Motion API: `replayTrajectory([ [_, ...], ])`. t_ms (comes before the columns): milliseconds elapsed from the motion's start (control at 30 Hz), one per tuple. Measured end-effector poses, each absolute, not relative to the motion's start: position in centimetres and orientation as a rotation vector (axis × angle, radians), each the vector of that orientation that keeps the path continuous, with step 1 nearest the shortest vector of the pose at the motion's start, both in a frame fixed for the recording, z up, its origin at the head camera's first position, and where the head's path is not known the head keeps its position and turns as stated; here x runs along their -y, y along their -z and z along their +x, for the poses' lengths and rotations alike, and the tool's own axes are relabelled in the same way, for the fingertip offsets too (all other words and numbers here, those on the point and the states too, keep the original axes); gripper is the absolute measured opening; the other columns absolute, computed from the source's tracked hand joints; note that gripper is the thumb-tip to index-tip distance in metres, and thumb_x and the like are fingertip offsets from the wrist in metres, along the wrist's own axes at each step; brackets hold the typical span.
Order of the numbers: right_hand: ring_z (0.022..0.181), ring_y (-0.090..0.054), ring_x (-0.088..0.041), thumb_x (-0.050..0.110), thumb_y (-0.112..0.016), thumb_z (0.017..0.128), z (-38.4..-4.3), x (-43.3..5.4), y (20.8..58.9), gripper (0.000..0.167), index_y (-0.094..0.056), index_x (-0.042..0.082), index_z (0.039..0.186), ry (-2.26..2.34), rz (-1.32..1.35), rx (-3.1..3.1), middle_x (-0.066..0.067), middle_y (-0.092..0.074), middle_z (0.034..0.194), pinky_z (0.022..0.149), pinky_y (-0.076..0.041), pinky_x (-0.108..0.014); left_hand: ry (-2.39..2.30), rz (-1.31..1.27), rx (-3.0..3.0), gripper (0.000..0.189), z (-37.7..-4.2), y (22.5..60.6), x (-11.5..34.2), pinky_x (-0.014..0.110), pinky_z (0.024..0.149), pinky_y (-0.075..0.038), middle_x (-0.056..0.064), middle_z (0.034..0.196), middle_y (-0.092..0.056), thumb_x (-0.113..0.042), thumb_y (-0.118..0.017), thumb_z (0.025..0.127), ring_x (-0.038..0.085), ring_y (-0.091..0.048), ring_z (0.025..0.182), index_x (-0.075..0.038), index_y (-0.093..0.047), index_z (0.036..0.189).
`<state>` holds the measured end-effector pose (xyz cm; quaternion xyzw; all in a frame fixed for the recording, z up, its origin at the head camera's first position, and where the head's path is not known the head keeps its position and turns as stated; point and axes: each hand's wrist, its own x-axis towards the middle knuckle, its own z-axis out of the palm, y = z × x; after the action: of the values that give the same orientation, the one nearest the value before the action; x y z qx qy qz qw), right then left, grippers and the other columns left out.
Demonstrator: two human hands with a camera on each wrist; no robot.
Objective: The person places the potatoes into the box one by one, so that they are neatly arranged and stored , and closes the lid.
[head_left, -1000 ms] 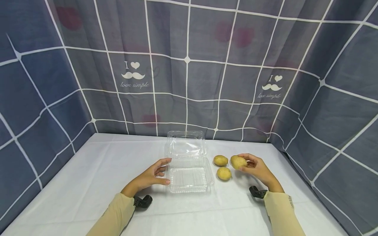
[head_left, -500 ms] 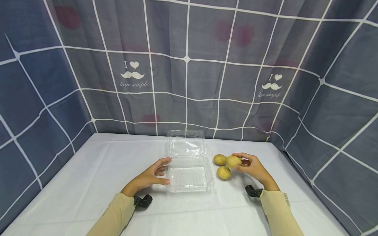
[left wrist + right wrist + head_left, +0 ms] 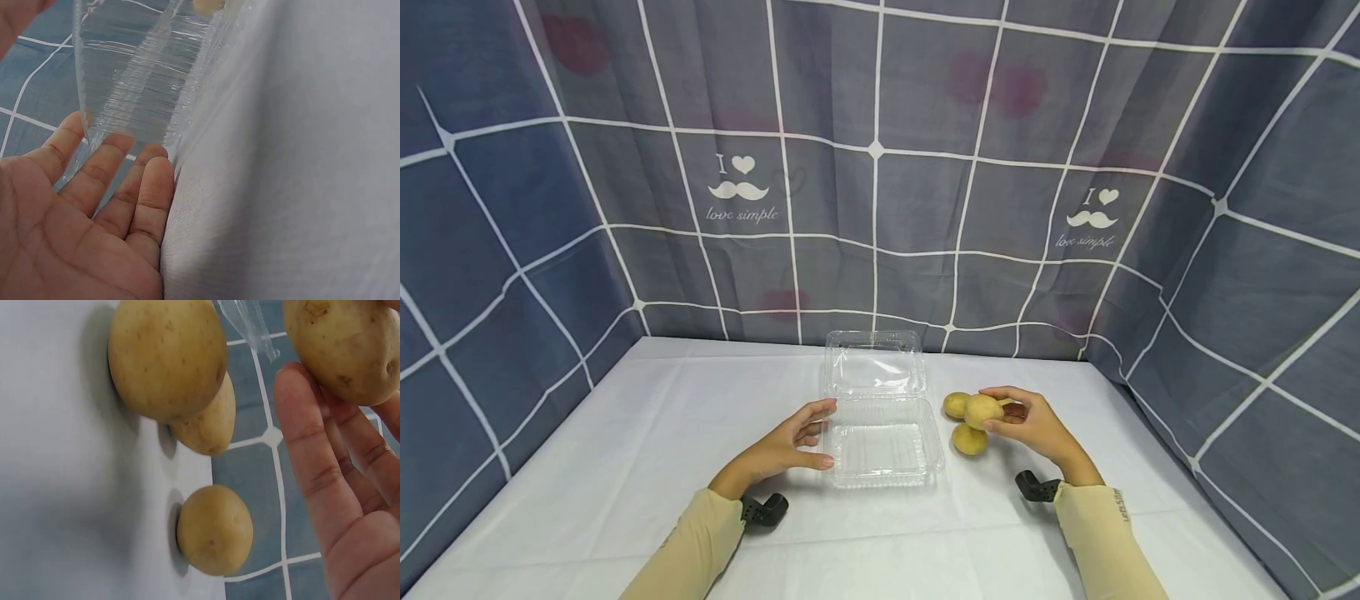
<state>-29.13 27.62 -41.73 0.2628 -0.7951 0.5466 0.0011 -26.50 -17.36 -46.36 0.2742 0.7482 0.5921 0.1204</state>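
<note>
My right hand [image 3: 1033,423] pinches a yellow potato [image 3: 982,412] between thumb and fingertips, raised over the other potatoes. In the right wrist view the held potato [image 3: 347,347] is clear of the cloth. Three more lie on the table: a left one [image 3: 955,405], a front one [image 3: 969,441], and one [image 3: 214,530] mostly hidden behind the held potato in the head view. To their left stands a clear plastic clamshell box [image 3: 880,454], its lid [image 3: 875,364] folded back, nothing inside. My left hand [image 3: 786,447] rests its extended fingertips [image 3: 156,178] against the box's left side.
White cloth [image 3: 700,400] covers the table. A dark grid-patterned curtain [image 3: 925,208] stands along the back and both sides. Each wrist wears a black camera mount, one on the left wrist [image 3: 764,510] and one on the right wrist [image 3: 1037,486].
My right hand has moved left and slightly up with the potato, which now overlaps the other potatoes in the head view. The left hand and the box have stayed put.
</note>
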Motion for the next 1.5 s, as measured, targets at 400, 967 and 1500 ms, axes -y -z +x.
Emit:
replayTrajectory([
  [400, 0.092, -0.073, -0.01, -0.005, -0.082, 0.091, -28.6, -25.6, 41.3, 0.046, -0.065, -0.017, 0.132, -1.638, 0.842, 2.512, -0.033, -0.069, 0.123, 0.082, -0.061, -0.022, -1.724, 0.773, -2.189, 0.103, -26.3, 46.1, 17.3, 0.057, 0.123, -0.035, 0.03, 0.173, -0.024, -0.017, -0.089, 0.091, 0.052, -0.031, 0.156, 0.005, -0.024, 0.167],
  [967, 0.086, -0.071, -0.01, -0.003, -0.086, 0.088, -28.0, -23.5, 41.1, 0.044, -0.07, -0.012, 0.129, -1.583, 0.873, 2.504, -0.027, -0.073, 0.12, 0.079, -0.06, -0.023, -1.708, 0.761, -2.197, 0.101, -26.3, 46.2, 17.3, 0.051, 0.123, -0.037, 0.029, 0.174, -0.025, -0.017, -0.088, 0.092, 0.05, -0.032, 0.156, 0.005, -0.024, 0.167],
  [1500, 0.088, -0.071, -0.008, -0.008, -0.085, 0.086, -27.7, -21.8, 41.1, 0.047, -0.066, -0.017, 0.128, -1.639, 0.963, 2.483, -0.027, -0.074, 0.114, 0.082, -0.061, -0.022, -1.737, 0.752, -2.174, 0.102, -26.4, 46.1, 17.3, 0.061, 0.124, -0.032, 0.029, 0.173, -0.025, -0.015, -0.089, 0.09, 0.051, -0.031, 0.156, 0.006, -0.025, 0.167],
])
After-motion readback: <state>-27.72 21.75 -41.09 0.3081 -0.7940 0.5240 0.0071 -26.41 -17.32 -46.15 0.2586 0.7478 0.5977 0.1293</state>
